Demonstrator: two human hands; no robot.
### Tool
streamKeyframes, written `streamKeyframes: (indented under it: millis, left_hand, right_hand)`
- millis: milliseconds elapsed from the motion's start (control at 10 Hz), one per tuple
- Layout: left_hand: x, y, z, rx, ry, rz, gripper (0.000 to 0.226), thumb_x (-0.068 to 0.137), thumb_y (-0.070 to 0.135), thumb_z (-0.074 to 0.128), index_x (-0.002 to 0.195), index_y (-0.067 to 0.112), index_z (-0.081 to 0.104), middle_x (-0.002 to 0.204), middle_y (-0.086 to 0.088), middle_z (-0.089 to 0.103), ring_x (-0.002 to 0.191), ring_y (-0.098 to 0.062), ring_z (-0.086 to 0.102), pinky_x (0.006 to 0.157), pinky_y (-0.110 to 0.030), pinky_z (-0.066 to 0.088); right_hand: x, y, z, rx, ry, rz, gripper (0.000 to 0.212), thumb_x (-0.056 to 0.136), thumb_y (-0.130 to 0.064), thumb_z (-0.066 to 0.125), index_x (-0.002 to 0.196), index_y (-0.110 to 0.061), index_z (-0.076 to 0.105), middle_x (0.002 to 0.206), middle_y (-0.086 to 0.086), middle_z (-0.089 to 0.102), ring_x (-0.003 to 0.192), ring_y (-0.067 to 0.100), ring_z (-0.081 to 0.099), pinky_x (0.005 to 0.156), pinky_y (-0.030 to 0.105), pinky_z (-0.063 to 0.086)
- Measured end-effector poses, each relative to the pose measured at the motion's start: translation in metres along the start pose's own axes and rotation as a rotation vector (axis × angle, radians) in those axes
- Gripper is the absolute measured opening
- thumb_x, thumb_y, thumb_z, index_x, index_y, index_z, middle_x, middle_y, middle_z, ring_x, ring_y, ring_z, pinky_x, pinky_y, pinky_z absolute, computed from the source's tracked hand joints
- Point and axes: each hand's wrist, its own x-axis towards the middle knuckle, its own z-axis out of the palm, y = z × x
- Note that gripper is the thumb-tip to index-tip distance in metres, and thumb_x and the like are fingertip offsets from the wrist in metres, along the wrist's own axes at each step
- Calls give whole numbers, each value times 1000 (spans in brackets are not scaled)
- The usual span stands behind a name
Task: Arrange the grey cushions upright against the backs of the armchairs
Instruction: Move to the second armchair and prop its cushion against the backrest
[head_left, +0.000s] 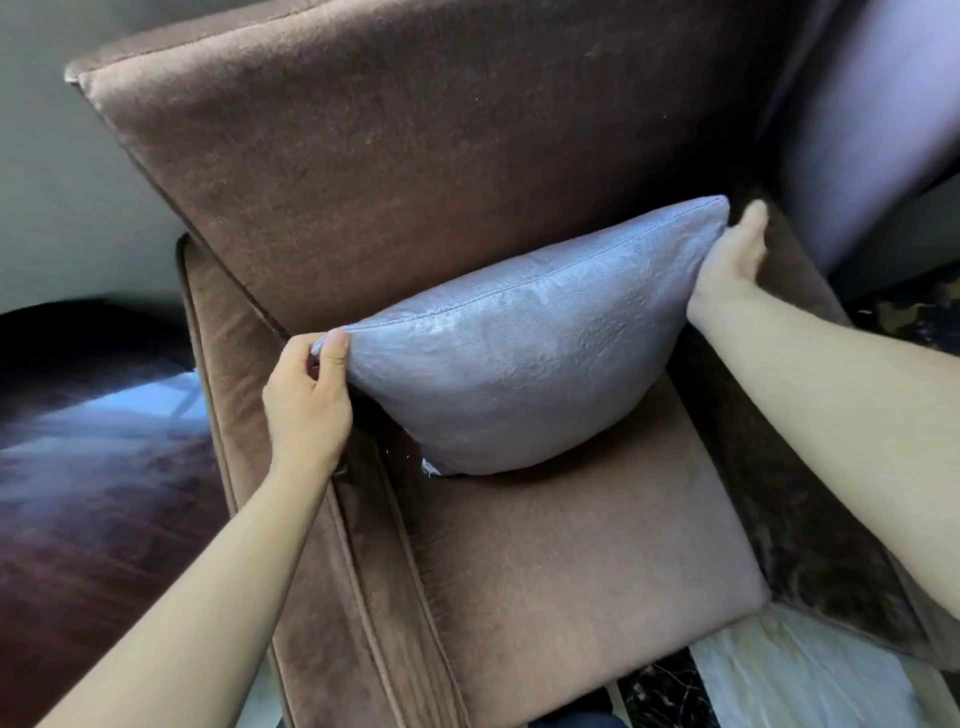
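Note:
A shiny grey cushion (524, 343) stands on its lower edge on the seat of a brown velvet armchair (571, 561) and leans on the chair's back (395, 156). My left hand (306, 400) pinches the cushion's upper left corner between thumb and fingers. My right hand (732, 260) is at the cushion's upper right corner, between the cushion and the right armrest (810, 457). Its fingers reach behind that corner, so their grip is hidden.
The left armrest (249, 395) lies under my left wrist. Dark glossy floor (88, 467) spreads to the left. A pale marbled floor patch (789, 670) shows in front of the seat. A grey upholstered surface (862, 109) rises at the upper right.

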Motion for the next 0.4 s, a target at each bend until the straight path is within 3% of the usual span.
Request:
streamKeyframes:
  millis: [100,200,300,400]
  left_hand:
    - [-19,-4,4,-319,-119,-228,62,84,64,61,134,29,51,127,8,67,118,-9,64,108,-48,51]
    - [-33,-3,5,-399,-281,-387,97,71,64,73,151,22,36,148,-6,54,133,-17,56,115,-48,45]
    - [-49,-11,-16,-151,-423,-384,104,75,56,78,158,21,27,162,-7,40,144,-20,45,120,-45,38]
    - [-48,-24,-45,43,-428,-313,89,88,43,73,158,16,26,163,-8,38,148,-22,40,123,-42,32]
  right_hand:
    - [-42,44,-20,27,25,170,67,101,-65,31,148,-21,49,138,4,64,124,28,62,109,41,44]
    - [-82,70,-23,-40,69,263,65,101,-65,27,151,-27,42,149,0,56,133,29,55,115,52,38]
    - [-142,95,-18,0,60,380,67,99,-66,25,157,-34,29,163,-3,35,147,32,35,119,63,26]
    - [-180,102,-12,-92,63,354,69,99,-64,28,157,-28,30,163,2,33,145,33,36,119,59,28]
